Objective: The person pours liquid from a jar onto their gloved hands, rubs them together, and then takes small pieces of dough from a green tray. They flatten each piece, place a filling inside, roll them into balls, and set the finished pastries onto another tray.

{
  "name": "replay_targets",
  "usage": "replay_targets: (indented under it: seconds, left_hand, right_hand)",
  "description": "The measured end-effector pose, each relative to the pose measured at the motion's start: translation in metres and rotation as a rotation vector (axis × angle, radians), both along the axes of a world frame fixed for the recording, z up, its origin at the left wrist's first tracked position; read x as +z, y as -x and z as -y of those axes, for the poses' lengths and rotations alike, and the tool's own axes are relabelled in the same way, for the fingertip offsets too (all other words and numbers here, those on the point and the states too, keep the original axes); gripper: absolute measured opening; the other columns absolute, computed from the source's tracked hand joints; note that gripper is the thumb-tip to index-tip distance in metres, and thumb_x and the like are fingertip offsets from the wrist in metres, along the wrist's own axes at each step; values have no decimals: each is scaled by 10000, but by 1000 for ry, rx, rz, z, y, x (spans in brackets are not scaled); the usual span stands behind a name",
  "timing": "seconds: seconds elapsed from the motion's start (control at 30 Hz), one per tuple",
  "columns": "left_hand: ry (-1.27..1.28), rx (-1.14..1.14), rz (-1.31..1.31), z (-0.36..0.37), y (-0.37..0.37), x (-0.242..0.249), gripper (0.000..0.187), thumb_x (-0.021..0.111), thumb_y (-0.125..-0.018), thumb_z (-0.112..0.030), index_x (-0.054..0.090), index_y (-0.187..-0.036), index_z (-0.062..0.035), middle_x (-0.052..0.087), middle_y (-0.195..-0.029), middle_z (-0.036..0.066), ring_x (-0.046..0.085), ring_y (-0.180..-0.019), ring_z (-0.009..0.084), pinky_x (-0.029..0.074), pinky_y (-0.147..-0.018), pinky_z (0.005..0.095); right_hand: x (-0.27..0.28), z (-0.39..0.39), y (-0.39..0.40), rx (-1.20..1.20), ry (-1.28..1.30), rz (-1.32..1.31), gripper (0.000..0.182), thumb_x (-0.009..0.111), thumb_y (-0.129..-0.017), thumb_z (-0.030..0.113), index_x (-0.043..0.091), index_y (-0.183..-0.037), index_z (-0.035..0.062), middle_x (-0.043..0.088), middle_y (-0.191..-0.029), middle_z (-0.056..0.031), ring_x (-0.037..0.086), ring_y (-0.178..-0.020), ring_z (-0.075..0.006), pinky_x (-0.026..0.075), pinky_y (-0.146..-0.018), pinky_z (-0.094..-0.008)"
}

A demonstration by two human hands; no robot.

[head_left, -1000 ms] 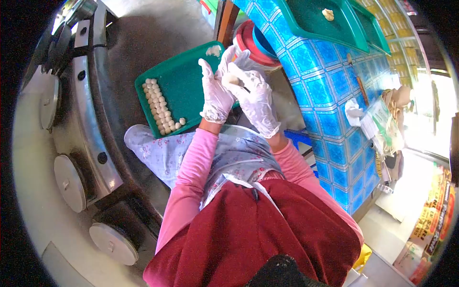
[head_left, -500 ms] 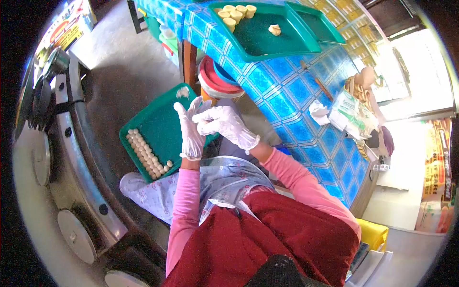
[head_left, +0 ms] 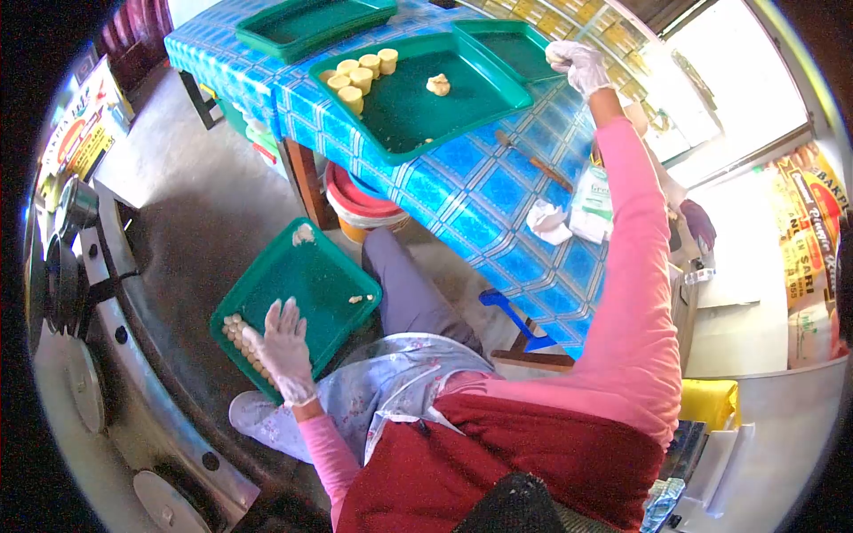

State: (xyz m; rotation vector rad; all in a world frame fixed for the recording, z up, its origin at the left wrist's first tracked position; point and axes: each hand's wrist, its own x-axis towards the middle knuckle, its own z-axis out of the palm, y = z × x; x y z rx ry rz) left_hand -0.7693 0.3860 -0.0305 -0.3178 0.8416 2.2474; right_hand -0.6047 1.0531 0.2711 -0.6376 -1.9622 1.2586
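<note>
My left hand [head_left: 284, 348], in a thin white glove, is open with its fingers spread over the left side of a green tray [head_left: 315, 266] at my lap. Rows of small pale dough balls [head_left: 235, 333] line that side, partly covered by the hand. Far forward and to the right, my gloved right hand [head_left: 579, 67] is closed above the table, near a smaller green tray [head_left: 511, 49]. What its fingers hold, if anything, is hidden. On the table a large green tray [head_left: 426, 124] bears several pale yellow dough cylinders [head_left: 360, 78] and one dough lump [head_left: 438, 84].
A blue checked cloth [head_left: 480, 195] covers the table. On it lie a wooden-handled tool [head_left: 538, 164], a crumpled white tissue [head_left: 548, 222] and a printed packet [head_left: 591, 204]. A red-topped bucket [head_left: 360, 204] stands beneath. Left is a metal counter [head_left: 164, 382] with round lids.
My hands have come apart from each other. The left moved down over the dough balls and spread its fingers; the right reached forward and right across the table. The view has shifted too.
</note>
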Motion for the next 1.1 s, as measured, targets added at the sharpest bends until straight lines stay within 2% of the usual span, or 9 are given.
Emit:
replay_targets:
  seconds: [0.17,0.23,0.33,0.5,0.73,0.83,0.87,0.93,1.1]
  left_hand:
    - [138,69,30,11,-9,-3,931,387,-930,-729,357,-1451,42,401,-1479,280,335,-1408,392,203,-1173,504]
    - [170,46,3,14,-8,-10,972,463,-895,-743,350,-1440,53,428,-1451,266,401,-1366,378,263,-1153,499]
    - [214,76,48,-1,-10,3,886,408,-937,-713,399,-1425,26,417,-1461,291,332,-1407,403,223,-1167,509]
    - [261,-163,-147,-70,-6,69,509,496,-1023,-434,560,-1285,-2,677,-1139,144,669,-1004,245,537,-808,343]
    - [375,-240,-504,-225,18,151,447,588,-965,-480,654,-938,-39,669,-775,79,653,-639,200,519,-571,318]
    - [387,-230,-537,-251,39,165,304,747,-872,-337,639,-852,-54,618,-693,54,606,-539,163,507,-507,291]
    - [419,-244,-569,-254,43,175,297,760,-859,-321,637,-846,-51,619,-687,55,597,-517,159,499,-487,276]
    - [486,-278,-658,-261,48,193,263,757,-852,-251,622,-820,-27,607,-641,63,583,-485,151,488,-453,279]
    - [479,-340,-695,-284,66,194,217,718,-836,-124,608,-813,62,588,-602,109,575,-440,215,505,-435,309]
  right_hand:
    - [-69,-152,26,99,-689,353,63,667,-819,95,710,-779,74,632,-727,7,564,-606,-90,434,-546,-226]
    - [-57,-67,49,-214,-235,359,89,654,-801,124,736,-813,91,646,-731,14,564,-596,-115,434,-541,-253]
    - [-78,-107,59,-21,-692,750,152,623,-771,226,684,-763,87,682,-781,-85,631,-660,-228,497,-618,-342]
    - [-76,-107,45,161,-808,876,71,652,-745,160,650,-724,93,651,-759,-92,601,-631,-255,469,-580,-365]
    - [-88,-114,13,784,-1431,524,105,693,-710,69,602,-669,102,608,-728,-103,559,-592,-292,430,-526,-398]
    - [-75,-104,-6,746,-1207,761,96,683,-626,73,610,-688,73,610,-740,-158,590,-673,-359,452,-562,-423]
    - [-58,-64,-6,458,-812,988,199,668,-645,189,585,-704,18,585,-714,-185,588,-685,-367,445,-592,-443]
    - [-70,-62,-15,242,-709,951,327,638,-665,295,599,-759,-15,584,-723,-211,595,-700,-374,438,-629,-458]
    - [-74,-62,-19,75,-770,1198,618,633,-775,371,610,-1265,-5,615,-1248,-262,580,-1179,-404,463,-1003,-451]
